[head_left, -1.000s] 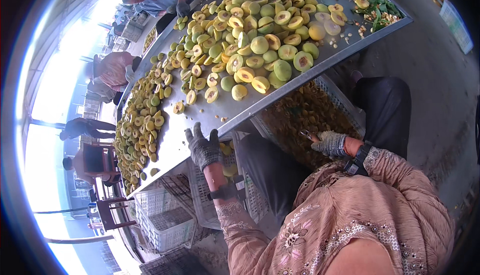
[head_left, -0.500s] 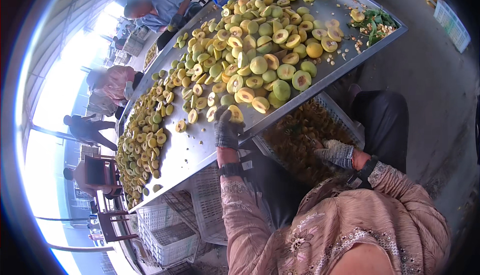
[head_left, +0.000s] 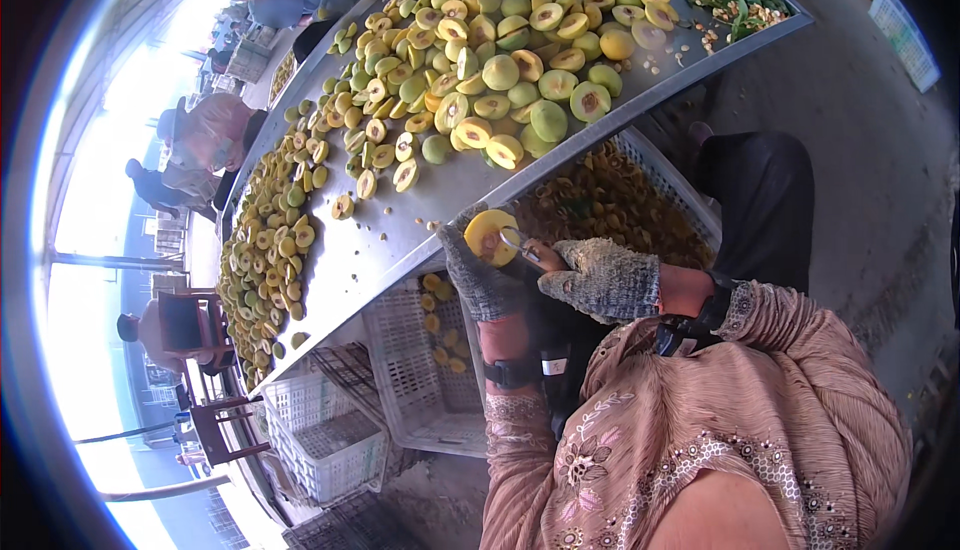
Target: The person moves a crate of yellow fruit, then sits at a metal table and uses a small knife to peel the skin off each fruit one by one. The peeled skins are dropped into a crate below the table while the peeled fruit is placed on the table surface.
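Note:
My left hand (head_left: 480, 280), in a grey knitted glove, holds a yellow stone-fruit half (head_left: 492, 235) with its cut face up. In my gloved right hand (head_left: 605, 280) is a small pitting spoon (head_left: 541, 254) with a brownish handle and a curved metal end. That end touches the middle of the cut face. Both hands are close together just off the near edge of a metal table (head_left: 385, 235). Green and yellow fruit halves (head_left: 500, 72) lie heaped across the table, many showing brown hollows or stones.
Below the table edge, a crate (head_left: 675, 175) holds dark yellowish pieces. A white crate (head_left: 400, 380) with several fruit pieces is beneath my left arm, beside another crate (head_left: 330, 450). Leaves and loose pits (head_left: 750, 8) lie at the table's right corner. Other people (head_left: 215, 130) work at the far left.
My left hand has lifted a fruit half off the table and drawn it back toward me. My right hand has come up from over the crate, bringing the spoon to the fruit.

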Available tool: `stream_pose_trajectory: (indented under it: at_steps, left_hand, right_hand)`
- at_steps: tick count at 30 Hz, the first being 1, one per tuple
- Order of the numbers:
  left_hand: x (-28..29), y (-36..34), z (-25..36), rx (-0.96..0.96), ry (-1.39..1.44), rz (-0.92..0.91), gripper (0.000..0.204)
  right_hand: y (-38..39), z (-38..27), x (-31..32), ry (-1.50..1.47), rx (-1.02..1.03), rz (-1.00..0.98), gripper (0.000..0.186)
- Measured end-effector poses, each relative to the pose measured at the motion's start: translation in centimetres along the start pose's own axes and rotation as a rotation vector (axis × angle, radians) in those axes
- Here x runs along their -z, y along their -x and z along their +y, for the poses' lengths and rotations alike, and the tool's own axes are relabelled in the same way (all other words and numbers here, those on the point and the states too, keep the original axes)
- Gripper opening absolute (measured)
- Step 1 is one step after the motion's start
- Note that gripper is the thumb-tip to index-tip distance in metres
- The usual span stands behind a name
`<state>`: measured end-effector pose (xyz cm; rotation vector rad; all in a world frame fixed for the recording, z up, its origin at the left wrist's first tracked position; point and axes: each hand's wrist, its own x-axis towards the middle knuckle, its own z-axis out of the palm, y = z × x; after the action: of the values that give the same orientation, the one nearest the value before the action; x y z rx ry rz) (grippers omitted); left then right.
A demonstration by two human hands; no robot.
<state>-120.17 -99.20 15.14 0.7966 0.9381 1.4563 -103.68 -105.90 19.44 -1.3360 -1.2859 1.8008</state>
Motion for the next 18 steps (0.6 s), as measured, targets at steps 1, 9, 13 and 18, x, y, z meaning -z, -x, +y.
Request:
stream_pose_trajectory:
  at_steps: [1, 9, 13, 18]
  left_hand:
    - [-0.1, 0.5, 0.1, -0.037, -0.055, 0.007, 0.056]
    - [1.6, 1.5, -1.2, -0.293, -0.657, 0.090, 0.022]
    - [1.1, 1.9, -1.3, -0.363, -0.817, 0.058, 0.019]
    - [-0.5, 2.1, 0.3, -0.710, -0.976, -0.154, 0.023]
  right_hand:
    - [0.0, 0.1, -0.2, 0.051, 0.038, 0.014, 0.039]
    - [-0.6, 1.0, -2.4, 0.356, 0.256, 0.125, 0.041]
    - [0.0, 0.6, -2.2, 0.187, 0.204, 0.060, 0.035]
    - [1.0, 0.8, -1.6, -0.051, -0.033, 0.025, 0.020]
